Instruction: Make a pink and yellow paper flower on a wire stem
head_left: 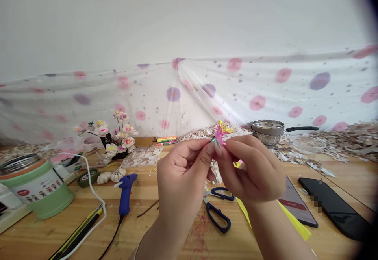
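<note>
Both my hands are raised above the wooden table and meet at the fingertips. My left hand and my right hand each pinch a small pink and yellow fringed paper flower piece, held upright between thumbs and forefingers. A strip of yellow paper hangs down below my right hand. Blue-handled scissors lie on the table under my hands.
A blue glue gun with its cable lies left of centre. Further left stand a green jar, green tape roll and a shell flower arrangement. Right side: metal pan, two phones, shell scraps.
</note>
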Tool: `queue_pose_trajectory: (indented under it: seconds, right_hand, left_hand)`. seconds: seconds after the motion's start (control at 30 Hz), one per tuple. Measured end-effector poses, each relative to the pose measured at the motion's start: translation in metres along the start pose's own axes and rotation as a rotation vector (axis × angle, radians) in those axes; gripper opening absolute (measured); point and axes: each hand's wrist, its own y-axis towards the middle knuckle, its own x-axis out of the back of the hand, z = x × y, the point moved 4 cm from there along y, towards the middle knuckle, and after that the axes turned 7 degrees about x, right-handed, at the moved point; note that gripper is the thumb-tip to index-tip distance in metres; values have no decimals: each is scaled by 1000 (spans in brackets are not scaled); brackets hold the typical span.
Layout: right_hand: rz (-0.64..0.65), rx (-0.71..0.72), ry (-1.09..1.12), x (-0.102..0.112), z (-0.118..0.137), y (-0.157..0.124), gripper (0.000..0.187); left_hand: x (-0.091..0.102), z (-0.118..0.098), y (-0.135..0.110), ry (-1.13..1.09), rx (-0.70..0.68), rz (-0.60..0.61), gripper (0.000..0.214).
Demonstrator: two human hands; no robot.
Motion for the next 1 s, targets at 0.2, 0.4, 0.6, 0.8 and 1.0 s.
queue_pose_trajectory:
  seconds: [0.2, 0.4, 0.6, 0.8, 1.0]
  right_hand:
    - [13, 32, -76, 0, 1, 2, 17]
    - [-14, 2, -54, 1, 1, 1, 15]
    - [-100, -153, 84, 2, -7, -3, 17]
    - [-108, -256, 225, 1, -11, -3, 15]
    - [-129, -378, 372, -2, -18, -8, 10]
  left_hand:
    - [2, -2, 0, 8, -36, -8, 13]
    - [1, -3, -1, -10, -44, -9, 12]
    - [-2, -4, -1, 1, -85, 5, 8]
    - [-2, -5, -3, 50, -117, -8, 10]
    - [-4, -4, -3, 0, -36, -10, 14]
